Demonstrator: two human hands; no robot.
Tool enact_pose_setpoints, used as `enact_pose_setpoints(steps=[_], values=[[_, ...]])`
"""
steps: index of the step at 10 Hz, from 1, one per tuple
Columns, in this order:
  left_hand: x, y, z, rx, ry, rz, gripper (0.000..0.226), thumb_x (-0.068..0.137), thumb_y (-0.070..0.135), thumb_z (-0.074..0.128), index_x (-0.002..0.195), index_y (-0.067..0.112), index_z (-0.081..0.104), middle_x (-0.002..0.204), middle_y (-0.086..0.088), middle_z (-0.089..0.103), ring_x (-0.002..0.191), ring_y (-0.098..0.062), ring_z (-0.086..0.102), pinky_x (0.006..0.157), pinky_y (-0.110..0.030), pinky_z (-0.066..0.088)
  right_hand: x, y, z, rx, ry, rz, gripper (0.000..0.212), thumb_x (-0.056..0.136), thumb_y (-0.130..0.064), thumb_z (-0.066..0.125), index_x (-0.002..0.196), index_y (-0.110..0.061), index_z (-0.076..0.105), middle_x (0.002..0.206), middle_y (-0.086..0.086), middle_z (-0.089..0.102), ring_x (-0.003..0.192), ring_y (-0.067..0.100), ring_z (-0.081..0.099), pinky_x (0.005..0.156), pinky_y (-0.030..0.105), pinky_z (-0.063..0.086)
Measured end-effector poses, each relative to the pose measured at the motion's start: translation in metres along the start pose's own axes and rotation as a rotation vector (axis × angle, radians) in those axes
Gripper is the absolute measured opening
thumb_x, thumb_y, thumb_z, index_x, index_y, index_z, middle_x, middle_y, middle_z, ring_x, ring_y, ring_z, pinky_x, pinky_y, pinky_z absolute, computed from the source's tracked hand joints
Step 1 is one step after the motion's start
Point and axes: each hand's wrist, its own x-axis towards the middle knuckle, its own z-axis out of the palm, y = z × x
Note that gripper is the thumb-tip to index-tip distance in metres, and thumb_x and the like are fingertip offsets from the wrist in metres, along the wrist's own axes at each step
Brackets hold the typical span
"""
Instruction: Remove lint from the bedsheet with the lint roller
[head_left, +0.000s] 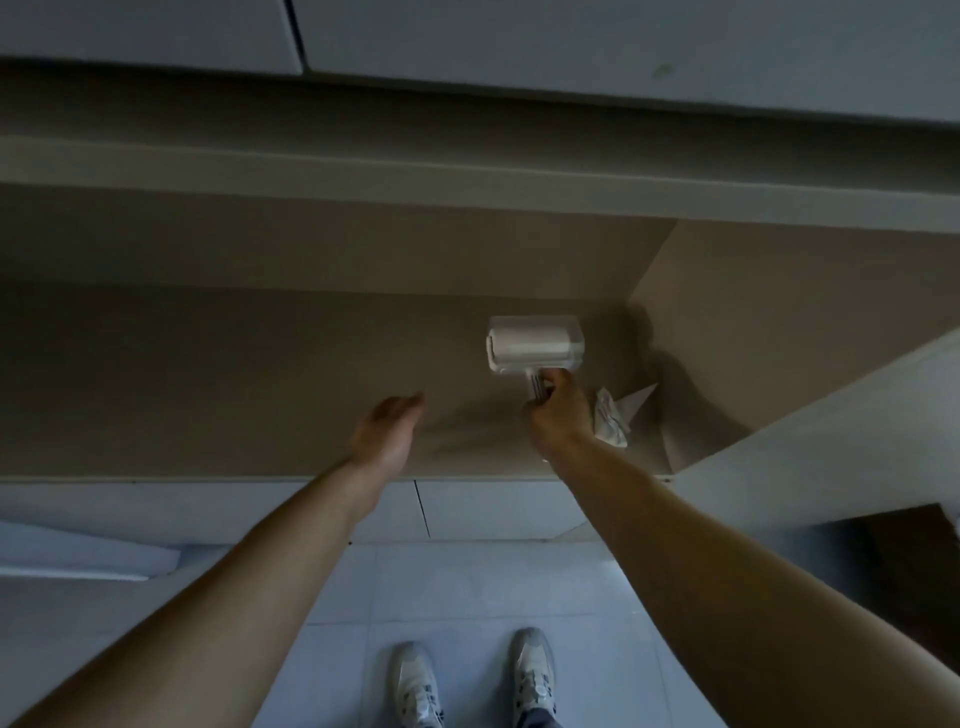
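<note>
A taupe bedsheet (260, 353) covers the bed in front of me, smooth except for faint creases near my hands. My right hand (558, 415) grips the handle of a white lint roller (535, 345), whose wide roller head lies on the sheet just beyond my fingers. My left hand (387, 431) hovers or rests flat over the sheet to the left of the roller, fingers extended and holding nothing. The sheet's right end is folded back, showing a paler triangular flap (639, 402).
A crumpled white wrapper or paper (610, 421) lies on the sheet right beside my right wrist. The white bed frame (234, 506) runs along the near edge, and a pale headboard or wall panel (571, 47) runs behind. My two white shoes (470, 680) stand on tiled floor.
</note>
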Motion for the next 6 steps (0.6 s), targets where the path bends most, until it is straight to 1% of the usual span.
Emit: enact_pose_setpoints(steps=[1, 2, 3, 4, 5, 6], values=[[0.001, -0.008, -0.009, 0.096, -0.012, 0.072, 0.025, 0.099, 0.044, 0.056, 0.082, 0.025, 0.054, 0.101, -0.005, 0.056, 0.092, -0.02, 0.051, 0.083, -0.03, 0.038, 0.015, -0.001, 0.02, 0.106, 0.022, 0.037, 0.033, 0.093, -0.004, 0.044, 0.123, -0.018, 0.051, 0.112, 0.012, 0.057, 0.101, 0.028, 0.057, 0.085, 0.039, 0.049], [-0.002, -0.016, -0.014, 0.139, -0.042, 0.065, 0.025, 0.089, 0.047, 0.061, 0.076, 0.026, 0.057, 0.1, -0.001, 0.061, 0.098, -0.02, 0.056, 0.089, -0.031, 0.042, 0.027, 0.002, 0.033, 0.012, 0.078, -0.008, 0.049, 0.085, 0.005, 0.048, 0.126, -0.022, 0.048, 0.116, 0.012, 0.052, 0.093, 0.024, 0.054, 0.076, 0.032, 0.043], [-0.001, -0.02, -0.016, 0.187, -0.059, 0.096, 0.023, 0.076, 0.053, 0.056, 0.082, 0.031, 0.064, 0.103, 0.003, 0.069, 0.109, -0.02, 0.063, 0.099, -0.033, 0.045, 0.03, 0.004, 0.043, -0.029, 0.151, -0.001, 0.054, 0.087, 0.003, 0.048, 0.134, -0.023, 0.044, 0.121, 0.014, 0.047, 0.097, 0.026, 0.052, 0.082, 0.033, 0.044], [0.001, -0.027, -0.015, 0.281, -0.084, 0.127, 0.048, 0.071, 0.054, 0.053, 0.107, 0.027, 0.071, 0.119, 0.0, 0.07, 0.117, -0.02, 0.062, 0.102, -0.031, 0.046, 0.031, 0.011, 0.051, -0.166, 0.234, -0.018, 0.051, 0.092, -0.008, 0.051, 0.139, -0.026, 0.043, 0.123, 0.015, 0.052, 0.112, 0.033, 0.052, 0.093, 0.041, 0.045], [0.001, -0.033, -0.013, 0.364, -0.077, 0.132, 0.058, 0.082, 0.052, 0.062, 0.131, 0.02, 0.065, 0.136, -0.001, 0.063, 0.127, -0.022, 0.058, 0.108, -0.032, 0.043, 0.031, 0.014, 0.049, -0.154, 0.236, -0.035, 0.046, 0.094, -0.022, 0.054, 0.138, -0.03, 0.044, 0.121, 0.013, 0.056, 0.112, 0.033, 0.053, 0.091, 0.039, 0.044], [-0.005, -0.033, -0.01, 0.404, 0.011, 0.176, 0.041, 0.095, 0.037, 0.064, 0.131, 0.018, 0.064, 0.136, -0.001, 0.063, 0.127, -0.021, 0.057, 0.106, -0.03, 0.042, 0.035, 0.025, 0.037, -0.108, 0.205, -0.044, 0.051, 0.091, -0.041, 0.058, 0.136, -0.031, 0.038, 0.116, 0.01, 0.06, 0.105, 0.031, 0.059, 0.089, 0.042, 0.052]])
